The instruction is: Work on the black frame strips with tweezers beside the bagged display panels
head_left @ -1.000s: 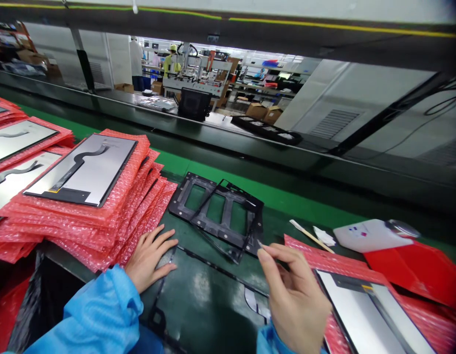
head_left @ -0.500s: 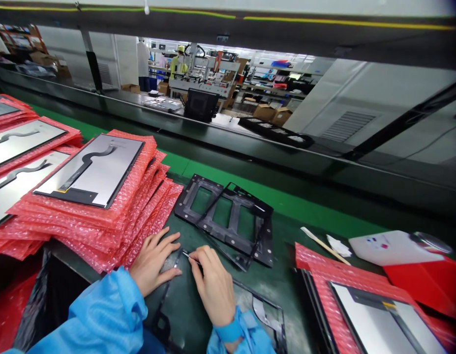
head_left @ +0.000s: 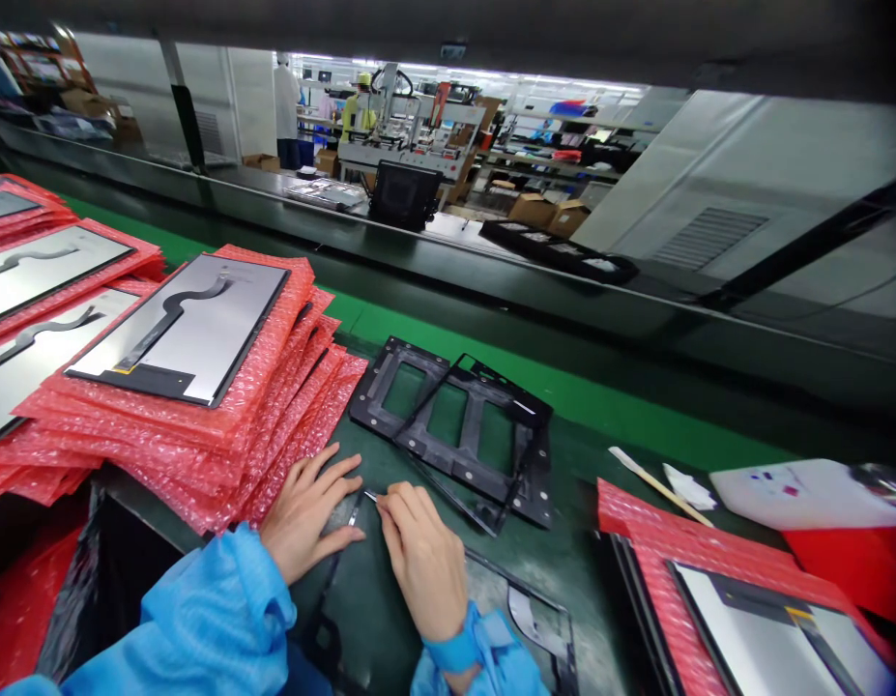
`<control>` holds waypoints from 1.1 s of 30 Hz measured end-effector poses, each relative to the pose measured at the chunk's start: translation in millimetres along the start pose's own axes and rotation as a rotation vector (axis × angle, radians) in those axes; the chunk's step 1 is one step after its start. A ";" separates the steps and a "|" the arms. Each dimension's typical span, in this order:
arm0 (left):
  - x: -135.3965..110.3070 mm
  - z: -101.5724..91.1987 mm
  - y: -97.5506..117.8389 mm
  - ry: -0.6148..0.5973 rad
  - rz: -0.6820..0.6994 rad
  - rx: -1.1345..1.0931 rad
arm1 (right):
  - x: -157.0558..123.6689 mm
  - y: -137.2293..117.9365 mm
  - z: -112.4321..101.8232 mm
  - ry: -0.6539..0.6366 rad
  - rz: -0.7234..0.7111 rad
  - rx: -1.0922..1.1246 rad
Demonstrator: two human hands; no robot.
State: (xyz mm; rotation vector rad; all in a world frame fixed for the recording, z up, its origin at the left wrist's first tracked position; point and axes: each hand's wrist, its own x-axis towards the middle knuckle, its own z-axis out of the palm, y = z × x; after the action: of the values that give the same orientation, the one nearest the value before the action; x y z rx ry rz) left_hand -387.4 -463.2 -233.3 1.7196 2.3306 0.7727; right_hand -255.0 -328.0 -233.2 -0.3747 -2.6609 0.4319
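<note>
My right hand [head_left: 425, 561] pinches a slim metal tool, apparently tweezers [head_left: 371, 496], with the silver tip pointing left. That tip is at the upper corner of a thin black frame [head_left: 326, 633] lying flat on the dark green bench. My left hand [head_left: 313, 512] is spread open, its thumb resting at the left side of the frame and its fingers on the bench. A grey strip [head_left: 524, 617] lies at the frame's right end, partly behind my right wrist. Behind my hands, another thin black frame [head_left: 483, 522] lies across a black plate with rectangular openings [head_left: 462, 454].
Screen panels [head_left: 187, 329] lie on stacked red bubble bags [head_left: 288, 387] at left. More panels [head_left: 766, 619] and red bags [head_left: 672, 522] are at right, near a wooden stick [head_left: 661, 485] and a white bottle [head_left: 788, 493]. An overhead shelf [head_left: 346, 29] spans the top.
The camera view has tilted slightly, so the scene sits a little higher and further right. Both hands keep nearly the same pose, the tool tip still at the frame's corner.
</note>
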 end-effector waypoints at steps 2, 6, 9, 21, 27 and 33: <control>-0.1 -0.7 0.4 -0.003 -0.001 0.003 | 0.2 0.8 -1.0 -0.010 -0.005 0.020; 0.1 -0.1 -0.6 -0.008 0.001 0.008 | -0.2 3.1 -0.9 -0.024 0.004 0.057; 0.6 0.5 -0.9 0.002 0.010 0.004 | -1.2 4.3 -0.3 -0.035 -0.003 0.069; 0.6 0.7 -0.1 0.009 0.009 0.010 | 1.9 1.7 -0.6 0.025 -0.019 0.031; 0.4 0.9 -1.2 -0.008 0.007 0.013 | -0.2 2.3 -1.7 -0.034 -0.042 0.076; 0.3 -0.1 0.6 0.012 0.007 0.000 | 1.5 2.2 1.5 0.000 0.010 0.033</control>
State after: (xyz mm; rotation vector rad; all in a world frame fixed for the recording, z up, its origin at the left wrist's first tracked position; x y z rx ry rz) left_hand -387.0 -462.8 -232.9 1.7285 2.3331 0.7862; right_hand -256.6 -325.9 -234.7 -0.3777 -2.6493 0.4784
